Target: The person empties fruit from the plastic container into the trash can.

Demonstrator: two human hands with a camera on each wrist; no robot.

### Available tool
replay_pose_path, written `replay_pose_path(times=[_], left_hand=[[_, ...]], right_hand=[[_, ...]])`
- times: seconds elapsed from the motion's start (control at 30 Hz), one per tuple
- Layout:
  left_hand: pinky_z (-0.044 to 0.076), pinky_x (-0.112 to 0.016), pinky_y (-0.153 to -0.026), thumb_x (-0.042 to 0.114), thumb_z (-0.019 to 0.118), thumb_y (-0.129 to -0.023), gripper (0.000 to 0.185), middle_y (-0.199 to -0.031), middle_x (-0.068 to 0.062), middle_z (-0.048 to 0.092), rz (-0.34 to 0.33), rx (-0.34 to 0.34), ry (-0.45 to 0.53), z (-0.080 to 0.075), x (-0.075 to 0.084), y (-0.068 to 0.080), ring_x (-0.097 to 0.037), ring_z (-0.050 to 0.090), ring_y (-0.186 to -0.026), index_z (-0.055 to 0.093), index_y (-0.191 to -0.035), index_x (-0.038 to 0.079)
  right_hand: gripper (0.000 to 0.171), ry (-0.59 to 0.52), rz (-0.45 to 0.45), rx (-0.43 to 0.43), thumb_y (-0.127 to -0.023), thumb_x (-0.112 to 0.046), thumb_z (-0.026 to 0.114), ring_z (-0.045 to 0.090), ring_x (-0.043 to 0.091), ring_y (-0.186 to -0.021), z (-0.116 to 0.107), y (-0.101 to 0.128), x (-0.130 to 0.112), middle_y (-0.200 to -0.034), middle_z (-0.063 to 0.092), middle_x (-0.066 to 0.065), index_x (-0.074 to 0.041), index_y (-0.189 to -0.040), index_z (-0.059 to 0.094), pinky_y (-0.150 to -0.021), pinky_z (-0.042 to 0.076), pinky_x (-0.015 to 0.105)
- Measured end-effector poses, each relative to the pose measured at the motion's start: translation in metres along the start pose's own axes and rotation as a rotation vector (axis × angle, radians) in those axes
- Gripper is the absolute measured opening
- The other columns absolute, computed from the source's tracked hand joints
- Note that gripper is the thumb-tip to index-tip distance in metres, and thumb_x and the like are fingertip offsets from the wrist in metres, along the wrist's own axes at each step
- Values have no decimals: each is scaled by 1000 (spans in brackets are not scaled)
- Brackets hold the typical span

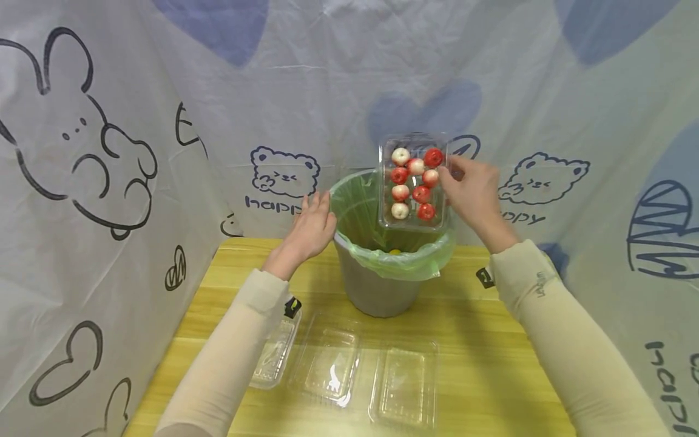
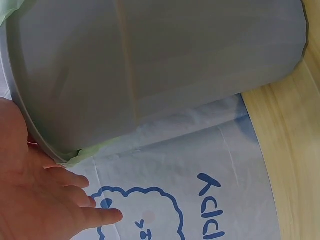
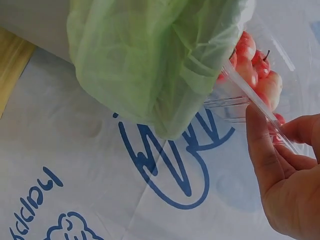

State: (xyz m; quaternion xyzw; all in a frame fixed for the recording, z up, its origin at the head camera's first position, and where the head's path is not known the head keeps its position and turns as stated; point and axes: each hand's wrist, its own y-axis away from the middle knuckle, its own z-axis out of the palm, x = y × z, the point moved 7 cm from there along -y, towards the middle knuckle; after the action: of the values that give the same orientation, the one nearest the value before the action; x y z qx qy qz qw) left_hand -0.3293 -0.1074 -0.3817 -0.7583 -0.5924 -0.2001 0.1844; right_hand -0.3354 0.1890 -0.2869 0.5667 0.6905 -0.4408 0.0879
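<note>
My right hand [image 1: 474, 191] pinches the side edge of a clear plastic box [image 1: 385, 182], held tilted over a grey bin [image 1: 379, 294]. Several small red and whitish toy-like apples [image 1: 421, 194] sit inside the box. The right wrist view shows the thumb and fingers on the box's edge [image 3: 260, 107]. A pale green bag [image 1: 393, 264] lines the bin and folds over its rim. At the bin's left rim rests my left hand [image 1: 312, 227], its fingers extended, as the left wrist view also shows. Deep in the bin a small yellow thing [image 1: 395, 251] is partly visible.
On the wooden table [image 1: 491, 364], in front of the bin, lie three clear plastic containers: a left one [image 1: 275, 352] partly behind my left forearm, a middle one [image 1: 330, 364] and a right one [image 1: 404, 388]. Printed white cloth [image 1: 327, 91] hangs behind and at both sides.
</note>
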Motion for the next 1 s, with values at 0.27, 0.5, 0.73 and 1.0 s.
replay_pose_path(times=[0.27,0.5,0.73,1.0], left_hand=[[8,-64,-133,32,26,-112,64,-177,-18,2,23,27,-2,-2,1,0,-46,-9,-162,14,-168,2],[8,-64,-133,33,26,-112,64,-176,-23,2,10,22,9,-1,0,1,-46,-7,-163,14,-168,3],[8,-63,-133,33,26,-112,65,-175,-25,2,8,23,19,0,0,0,-47,-6,-162,13,-169,3],[8,-61,-134,32,25,-112,65,-175,-26,2,-1,29,25,0,0,1,-47,-5,-163,14,-168,3]], right_hand=[[24,0,-35,-1,-102,-15,62,69,32,-73,4,4,-5,-99,78,24,0,-112,77,-49,42,5],[18,51,-156,65,-101,-10,63,70,32,-72,3,5,-13,-90,78,20,3,-96,75,-58,50,20],[17,26,-188,83,-100,-8,63,75,38,-80,4,3,-15,-93,78,23,4,-90,71,-69,64,49],[22,29,-186,91,-100,-9,64,76,39,-84,2,4,-13,-102,79,24,5,-113,76,-73,65,51]])
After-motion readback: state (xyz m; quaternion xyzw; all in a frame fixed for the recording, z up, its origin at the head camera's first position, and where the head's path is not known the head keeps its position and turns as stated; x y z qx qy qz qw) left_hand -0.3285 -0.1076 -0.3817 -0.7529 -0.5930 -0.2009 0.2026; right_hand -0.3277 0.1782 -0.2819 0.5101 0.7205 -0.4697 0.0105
